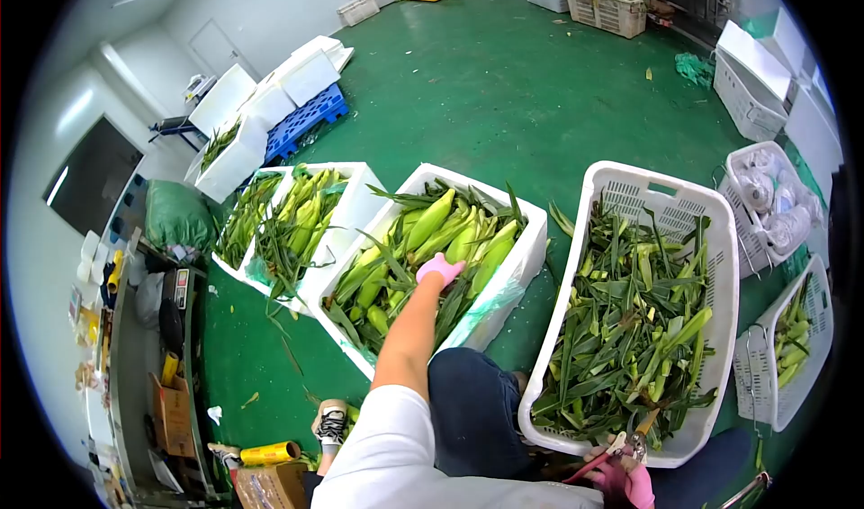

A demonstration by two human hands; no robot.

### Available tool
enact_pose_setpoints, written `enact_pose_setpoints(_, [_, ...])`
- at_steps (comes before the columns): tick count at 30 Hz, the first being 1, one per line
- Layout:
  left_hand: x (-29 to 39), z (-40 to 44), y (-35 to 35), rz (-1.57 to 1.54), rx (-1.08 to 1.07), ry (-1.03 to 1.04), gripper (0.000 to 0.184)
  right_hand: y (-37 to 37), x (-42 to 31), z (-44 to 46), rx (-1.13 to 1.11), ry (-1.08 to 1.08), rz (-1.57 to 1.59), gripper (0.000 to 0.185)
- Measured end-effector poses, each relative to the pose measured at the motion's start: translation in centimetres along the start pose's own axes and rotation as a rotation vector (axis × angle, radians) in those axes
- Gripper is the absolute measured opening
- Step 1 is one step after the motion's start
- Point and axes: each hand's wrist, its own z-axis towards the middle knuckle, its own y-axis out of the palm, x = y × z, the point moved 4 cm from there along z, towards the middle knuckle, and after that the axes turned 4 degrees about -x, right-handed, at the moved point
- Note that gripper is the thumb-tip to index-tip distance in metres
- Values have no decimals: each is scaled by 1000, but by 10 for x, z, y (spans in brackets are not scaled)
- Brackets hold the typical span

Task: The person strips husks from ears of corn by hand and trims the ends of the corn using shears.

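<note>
My left hand (pixel 440 268), in a pink glove, reaches into a white foam box (pixel 526 255) of green corn ears (pixel 430 219). Its fingers are apart and touch the corn among the leaves. At the bottom right, my right hand (pixel 637 484), also gloved in pink, is closed around red-handled pruning shears (pixel 617 448). The shears are at the near rim of a large white crate (pixel 543 392) heaped with green husks and leaves (pixel 621 329). Part of the right hand is cut off by the frame's edge.
Left of the box stand more foam boxes (pixel 353 205) with corn. White crates (pixel 754 374) stand at the right. A shelf (pixel 126 365) runs along the left wall. Another person's shoe (pixel 330 422) shows near a yellow roll (pixel 270 453) and a cardboard box.
</note>
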Motion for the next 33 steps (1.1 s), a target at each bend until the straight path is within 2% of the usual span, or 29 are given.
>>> enact_pose_setpoints(2, [-18, -1, -7, -136, -133, 112, 88, -2, -3, -1, -17, -38, 11, 71])
enact_pose_setpoints(5, [-20, -37, -24, -577, -109, 199, 86, 1, -15, 0, -105, -119, -10, 71])
enact_pose_setpoints(7, [31, -118, -79, -726, -221, 454, 76, 14, -29, 3, -222, -162, -53, 70])
enact_pose_setpoints(8, [38, -127, -84, -658, -147, 566, 66, 37, -46, 1, -292, -119, -43, 73])
enact_pose_setpoints(9, [66, -162, -101, -711, -169, 680, 69, 50, -62, -1, -265, -102, -116, 79])
enact_pose_setpoints(11, [122, -241, -124, -719, -143, 844, 74, 49, -80, 7, -233, -280, -390, 83])
enact_pose_setpoints(13, [161, -286, -116, -695, -218, 954, 80, 59, -112, 5, -185, -388, -589, 85])
enact_pose_setpoints(17, [208, -344, -80, -381, -269, 1110, 80, 45, -164, 6, -29, -619, -956, 94])
enact_pose_setpoints(19, [213, -350, -44, -386, -397, 1164, 83, 30, -182, -3, 27, -732, -1178, 96])
enact_pose_setpoints(20, [217, -360, -33, -421, -632, 1099, 86, 24, -189, -10, 27, -732, -1186, 96])
enact_pose_setpoints(22, [216, -366, -5, -557, -1011, 867, 91, 3, -191, -7, 43, -863, -1365, 89])
enact_pose_setpoints(24, [223, -377, 5, -604, -1188, 784, 93, -12, -185, -2, 34, -920, -1363, 80])
enact_pose_setpoints(25, [224, -374, 14, -600, -1182, 832, 93, -18, -180, -2, 51, -985, -1325, 72])
enact_pose_setpoints(26, [226, -370, 20, -601, -1171, 881, 94, -22, -173, -2, 88, -809, -1296, 67])
enact_pose_setpoints(27, [226, -367, 24, -593, -1185, 826, 94, -26, -168, -2, 119, -638, -1271, 61])
enact_pose_setpoints(28, [223, -354, 32, -573, -1180, 835, 93, -23, -164, -5, 132, -659, -1182, 50])
enact_pose_setpoints(29, [219, -343, 39, -554, -1174, 843, 93, -31, -154, -10, 92, -286, -914, 43])
enact_pose_setpoints(31, [236, -349, 27, -403, -1086, 964, 85, -43, -150, -13, 158, -322, -1058, 36])
enact_pose_setpoints(32, [240, -351, 19, -306, -999, 1025, 82, -60, -147, -8, 271, -437, -1249, 31])
enact_pose_setpoints(33, [244, -354, 10, -204, -911, 1081, 80, -65, -150, -18, 322, -373, -900, 28])
